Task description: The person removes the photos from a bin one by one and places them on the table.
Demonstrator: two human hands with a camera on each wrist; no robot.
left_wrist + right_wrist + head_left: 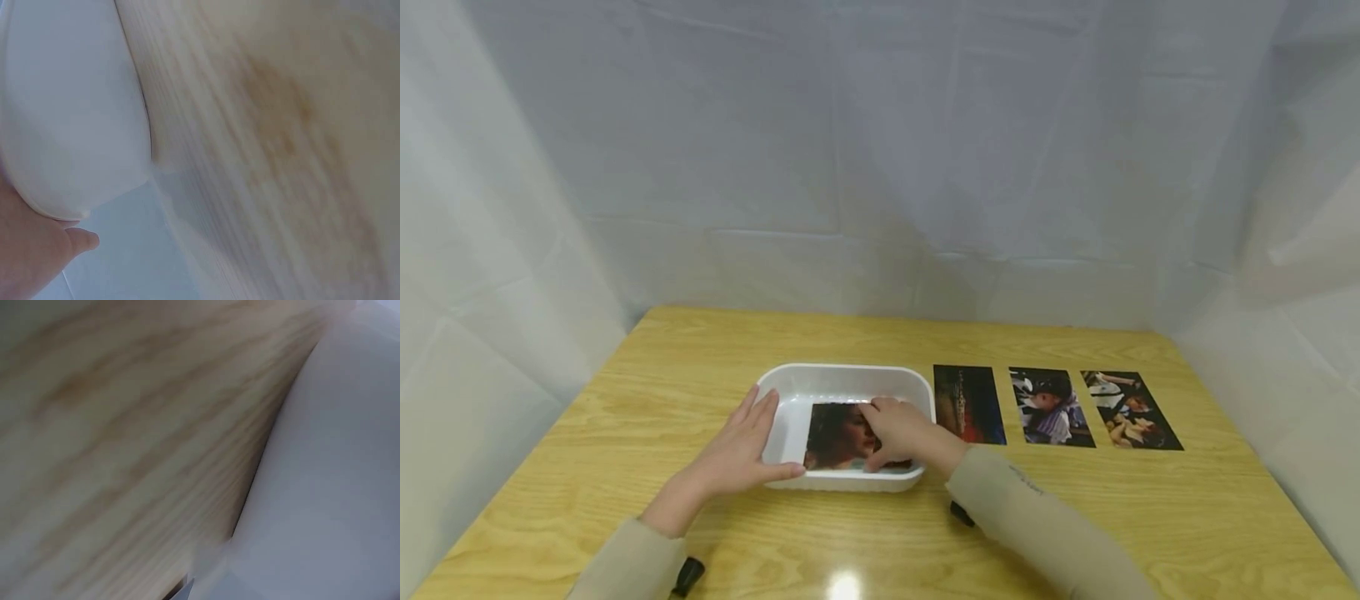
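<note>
A white plastic tray (842, 482) with rounded corners stands on the table. My left hand (741, 446) rests on its left end, fingers spread over the rim and thumb along the front rim. Inside the tray lies a photo card (835, 437) showing a dark-haired head. My right hand (898, 429) reaches in over the right part of this card, fingertips near its far edge and thumb toward its near edge; I cannot tell whether they pinch it. The left wrist view has the tray's outer wall (75, 112) and part of my left hand (31, 250).
Right of the tray, a dark photo card (966, 400), a second card (1051, 408) and a third card (1131, 410) lie in a row on the wooden table (760, 542). White sheeting (880, 167) hangs behind and at both sides.
</note>
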